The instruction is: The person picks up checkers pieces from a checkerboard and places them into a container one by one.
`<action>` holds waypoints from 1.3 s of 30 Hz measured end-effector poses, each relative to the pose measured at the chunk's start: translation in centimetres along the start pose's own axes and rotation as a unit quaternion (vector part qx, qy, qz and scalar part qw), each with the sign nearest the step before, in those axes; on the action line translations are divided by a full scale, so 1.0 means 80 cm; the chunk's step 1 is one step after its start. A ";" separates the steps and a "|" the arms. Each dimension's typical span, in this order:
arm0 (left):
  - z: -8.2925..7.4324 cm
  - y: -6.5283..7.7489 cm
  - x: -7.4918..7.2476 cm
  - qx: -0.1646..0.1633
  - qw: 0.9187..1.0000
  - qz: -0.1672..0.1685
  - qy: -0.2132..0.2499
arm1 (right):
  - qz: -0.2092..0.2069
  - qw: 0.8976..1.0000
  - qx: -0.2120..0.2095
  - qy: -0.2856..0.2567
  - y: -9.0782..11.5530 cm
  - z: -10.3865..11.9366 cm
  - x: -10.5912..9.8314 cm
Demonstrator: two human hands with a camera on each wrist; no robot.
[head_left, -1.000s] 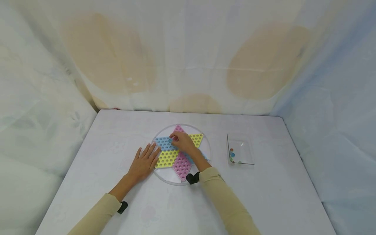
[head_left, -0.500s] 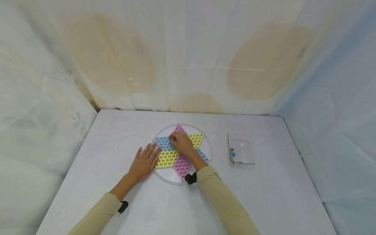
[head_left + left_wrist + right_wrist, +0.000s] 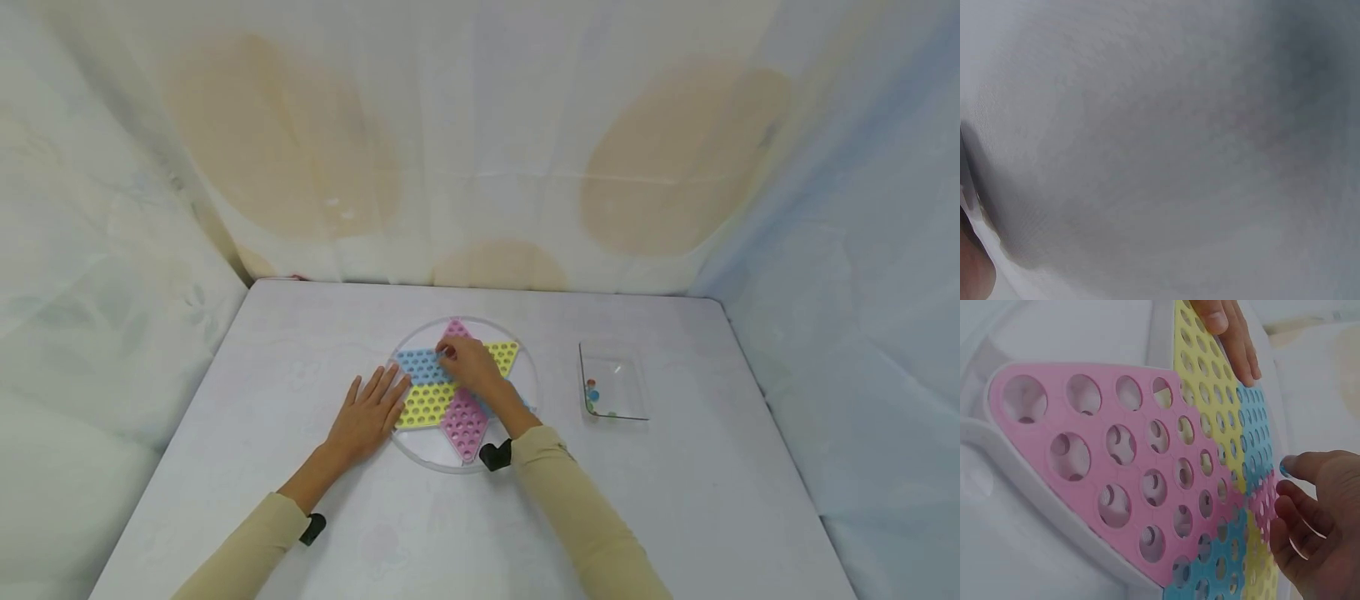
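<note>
A round Chinese checkers board [image 3: 427,405] with a pink, yellow and blue star full of holes lies on the table. My left hand [image 3: 367,421] rests with fingers spread at its left edge. Over the blue section my right hand [image 3: 471,367] reaches in, fingers curled. In the right wrist view, a small blue marble [image 3: 1284,467] shows at the tip of the right hand's upper digit, pinched above the board; part of it is hidden. The left wrist view holds only a blurred pale surface and a bit of skin [image 3: 974,265] at its lower left.
A clear square box [image 3: 622,383] stands right of the board, with several small coloured marbles [image 3: 594,395] along its left side. Pale curtains [image 3: 480,150] enclose the table [image 3: 675,483] at the back and sides.
My right hand shifts slightly left, then back right, above the blue section. The blue marble seen at its fingertips a second ago is hidden in the head view now. My left hand stays still.
</note>
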State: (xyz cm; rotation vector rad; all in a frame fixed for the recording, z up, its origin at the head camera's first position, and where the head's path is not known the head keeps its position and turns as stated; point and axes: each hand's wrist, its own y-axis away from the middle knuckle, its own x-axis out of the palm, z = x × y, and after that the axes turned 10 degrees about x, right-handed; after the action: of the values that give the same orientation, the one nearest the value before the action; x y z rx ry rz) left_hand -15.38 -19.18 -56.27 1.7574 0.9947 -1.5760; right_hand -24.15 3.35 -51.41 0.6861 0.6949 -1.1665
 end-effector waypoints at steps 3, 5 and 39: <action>0.001 0.000 0.001 0.001 1.000 0.000 -0.001 | 0.001 1.000 -0.001 -0.011 0.002 -0.002 -0.008; 0.002 0.000 0.001 0.002 1.000 -0.001 0.001 | 0.004 1.000 0.001 -0.013 0.005 -0.004 -0.013; 0.002 0.000 0.002 -0.006 1.000 -0.002 0.009 | -0.006 1.000 -0.009 0.007 0.036 -0.052 -0.116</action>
State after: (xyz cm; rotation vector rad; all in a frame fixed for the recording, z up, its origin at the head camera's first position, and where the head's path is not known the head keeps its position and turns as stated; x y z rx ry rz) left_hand -15.46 -19.27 -56.45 1.7653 1.0159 -1.5554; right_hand -24.13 12.62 -46.33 0.6770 0.7205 -1.1656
